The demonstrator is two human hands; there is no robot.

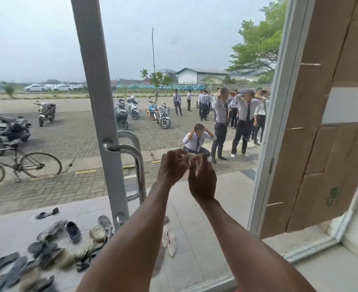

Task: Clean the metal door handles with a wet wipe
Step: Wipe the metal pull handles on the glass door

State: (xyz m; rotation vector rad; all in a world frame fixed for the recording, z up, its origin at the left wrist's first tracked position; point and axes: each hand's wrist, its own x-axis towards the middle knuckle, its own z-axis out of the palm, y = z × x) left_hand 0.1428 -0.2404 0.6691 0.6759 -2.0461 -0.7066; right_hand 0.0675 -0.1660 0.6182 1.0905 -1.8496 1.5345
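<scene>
A shiny metal door handle (139,165) runs down the glass door beside the grey door frame post (102,102); a second handle (129,134) shows behind the glass. Just right of the handle, both my hands are raised. My left hand (171,167) and my right hand (202,180) pinch a small white wet wipe (189,157) between their fingertips, held clear of the handle. The wipe looks folded or bunched, and most of it is hidden by my fingers.
The white door jamb (273,144) and a cardboard-covered panel (325,123) stand at the right. Through the glass are several shoes and sandals (53,249) on the tiled porch, a bicycle (26,163), parked motorbikes and a group of people.
</scene>
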